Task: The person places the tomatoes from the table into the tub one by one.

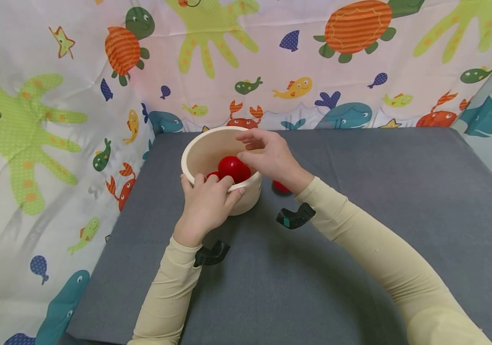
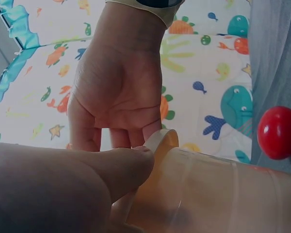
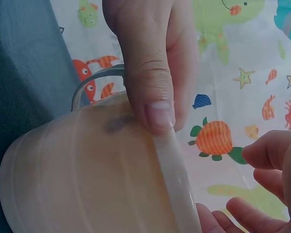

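Observation:
A cream plastic bucket [image 1: 246, 200] stands on the grey table, its mouth tilted toward the head camera. My left hand [image 1: 206, 203] grips its near rim, fingers over the edge and thumb on the outer wall, as the right wrist view also shows. Inside lies a shiny red ball [image 1: 234, 168], with more red [image 1: 213, 175] partly hidden behind my left fingers. Over the right side of the rim hovers my right hand [image 1: 267, 152], fingers loosely bent and holding nothing. Another red ball [image 2: 279, 132] rests on the table right of the bucket, mostly covered by my right wrist in the head view.
A grey cloth covers the table [image 1: 358, 191]. Printed curtains [image 1: 289, 62] with sea animals hang along the back and left side. A looped handle [image 3: 94, 80] sticks out from the bucket's side. Each wrist wears a black band [image 1: 296, 216].

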Demonstrator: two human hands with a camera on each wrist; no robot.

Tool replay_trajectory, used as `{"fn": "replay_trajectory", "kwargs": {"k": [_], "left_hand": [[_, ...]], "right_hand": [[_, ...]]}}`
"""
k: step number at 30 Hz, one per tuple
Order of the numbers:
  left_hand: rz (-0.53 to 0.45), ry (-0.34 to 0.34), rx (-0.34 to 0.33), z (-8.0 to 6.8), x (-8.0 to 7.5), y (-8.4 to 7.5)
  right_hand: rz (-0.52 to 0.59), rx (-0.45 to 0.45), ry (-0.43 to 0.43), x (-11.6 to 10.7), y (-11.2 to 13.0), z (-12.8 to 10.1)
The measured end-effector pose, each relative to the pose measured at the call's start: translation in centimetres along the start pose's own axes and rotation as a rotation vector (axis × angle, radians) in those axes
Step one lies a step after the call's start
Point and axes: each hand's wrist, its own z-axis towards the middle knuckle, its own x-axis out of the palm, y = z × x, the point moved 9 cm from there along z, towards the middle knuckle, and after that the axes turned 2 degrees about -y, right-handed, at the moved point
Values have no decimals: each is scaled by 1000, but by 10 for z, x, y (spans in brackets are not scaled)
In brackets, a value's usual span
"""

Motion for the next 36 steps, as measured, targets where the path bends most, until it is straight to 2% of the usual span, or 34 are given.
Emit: {"fn": "replay_trajectory", "kwargs": {"k": [8, 22, 28, 36], "left_hand": [[5, -3, -1, 0, -1, -1], [-9, -24, 2, -2, -2, -1], [-10, -23, 2, -2, -4, 0], [-15, -9, 0, -2, -1, -1]], "right_hand": [[-2, -33, -26, -20, 1, 0], [-56, 58, -101, -96, -22, -12], [-98, 107, -111, -117, -45, -26], [-86, 179, -108, -120, -91, -41]]}}
